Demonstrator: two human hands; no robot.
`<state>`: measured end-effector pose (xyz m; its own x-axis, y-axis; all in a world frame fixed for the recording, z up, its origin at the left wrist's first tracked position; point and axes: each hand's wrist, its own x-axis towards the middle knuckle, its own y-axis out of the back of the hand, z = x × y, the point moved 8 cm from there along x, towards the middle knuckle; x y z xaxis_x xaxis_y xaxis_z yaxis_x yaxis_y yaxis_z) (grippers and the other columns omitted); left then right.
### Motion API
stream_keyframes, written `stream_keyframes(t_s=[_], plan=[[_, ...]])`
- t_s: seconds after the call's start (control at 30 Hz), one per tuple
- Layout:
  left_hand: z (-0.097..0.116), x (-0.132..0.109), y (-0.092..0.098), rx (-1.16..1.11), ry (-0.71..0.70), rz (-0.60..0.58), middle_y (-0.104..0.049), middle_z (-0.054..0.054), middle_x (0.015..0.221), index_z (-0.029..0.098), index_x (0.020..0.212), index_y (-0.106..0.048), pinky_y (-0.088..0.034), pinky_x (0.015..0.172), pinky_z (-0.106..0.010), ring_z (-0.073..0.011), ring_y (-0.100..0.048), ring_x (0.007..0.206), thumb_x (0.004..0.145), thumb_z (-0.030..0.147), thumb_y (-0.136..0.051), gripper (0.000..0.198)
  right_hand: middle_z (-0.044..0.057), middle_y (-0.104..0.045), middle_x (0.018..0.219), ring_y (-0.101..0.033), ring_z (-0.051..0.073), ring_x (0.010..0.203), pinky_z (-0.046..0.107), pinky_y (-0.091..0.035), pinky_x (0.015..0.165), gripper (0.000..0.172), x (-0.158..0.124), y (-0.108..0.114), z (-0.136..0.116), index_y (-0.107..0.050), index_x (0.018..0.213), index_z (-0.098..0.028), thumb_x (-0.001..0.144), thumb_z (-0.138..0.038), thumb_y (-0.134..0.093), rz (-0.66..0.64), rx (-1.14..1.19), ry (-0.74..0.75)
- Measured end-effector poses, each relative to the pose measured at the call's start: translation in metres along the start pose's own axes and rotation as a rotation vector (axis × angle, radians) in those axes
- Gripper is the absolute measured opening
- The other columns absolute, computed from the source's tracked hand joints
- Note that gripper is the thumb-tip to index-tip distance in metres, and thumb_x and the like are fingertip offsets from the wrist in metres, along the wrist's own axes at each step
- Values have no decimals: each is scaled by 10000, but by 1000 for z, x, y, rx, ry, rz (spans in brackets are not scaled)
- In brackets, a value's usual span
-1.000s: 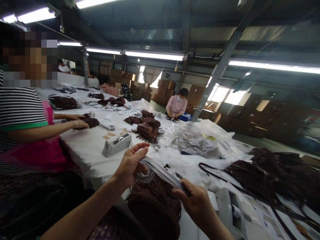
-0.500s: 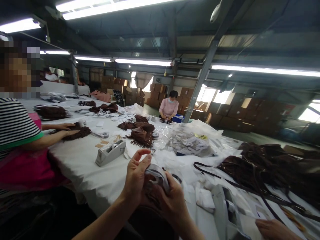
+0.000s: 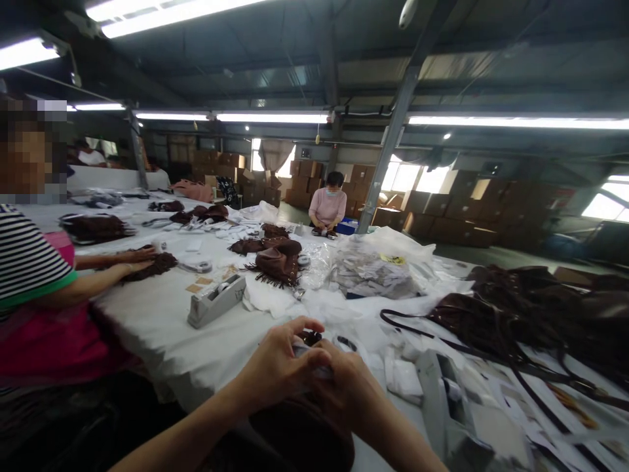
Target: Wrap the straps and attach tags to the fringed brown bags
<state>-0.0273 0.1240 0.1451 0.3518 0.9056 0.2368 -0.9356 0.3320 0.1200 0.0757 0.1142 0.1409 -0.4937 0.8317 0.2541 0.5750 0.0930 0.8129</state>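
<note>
My left hand (image 3: pixel 280 364) and my right hand (image 3: pixel 344 387) are pressed together low in the middle, fingers curled around a strip of clear tape or plastic (image 3: pixel 314 367) that barely shows between them. Just below them lies a brown fringed bag (image 3: pixel 299 439). Both hands hover over the near edge of the long white table (image 3: pixel 162 314).
A grey tape dispenser (image 3: pixel 216 299) stands left of my hands. More brown fringed bags (image 3: pixel 275 259), a plastic bag of grey items (image 3: pixel 378 272) and a dark pile of straps (image 3: pixel 531 314) cover the table. A person in a striped top (image 3: pixel 34 282) works at left; another sits at the far end (image 3: pixel 327 206).
The strip was stretched between my two hands; now my hands have come together and dropped lower, closing around it. The view has swung slightly left.
</note>
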Motion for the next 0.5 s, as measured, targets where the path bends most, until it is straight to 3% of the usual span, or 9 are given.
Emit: stream_keyframes(t_s=[0.13,0.23,0.4,0.5], plan=[[-10,-1,6,-344,28,109,-427,90,464,175,985,-500,-215,367,-136,-36,-293,360,729,575,-655,500,-27,-623,677,-504,128,553,210,-314,501,383,1,18,5,-588,896,-206,646,-420,-783,-2,23,-54],[-13,-5,15,-559,34,230,-409,107,458,223,958,-452,-237,344,-120,-39,-303,343,709,597,-664,497,-43,-579,625,-466,121,546,211,-311,498,455,-3,24,12,-604,854,-202,589,-514,-802,33,79,-45],[-17,-11,7,-823,164,409,-452,98,457,266,1014,-438,-360,358,-166,-91,-421,351,683,670,-631,557,-44,-525,586,-409,113,501,217,-300,456,565,-13,-1,13,-584,892,-192,690,-719,-583,110,262,-12],[-27,-13,-7,-932,214,528,-462,91,483,269,1040,-440,-391,399,-180,-101,-457,386,688,686,-612,572,-27,-529,597,-433,121,500,225,-331,469,511,-19,-14,8,-556,865,-189,814,-682,-432,295,294,-11]])
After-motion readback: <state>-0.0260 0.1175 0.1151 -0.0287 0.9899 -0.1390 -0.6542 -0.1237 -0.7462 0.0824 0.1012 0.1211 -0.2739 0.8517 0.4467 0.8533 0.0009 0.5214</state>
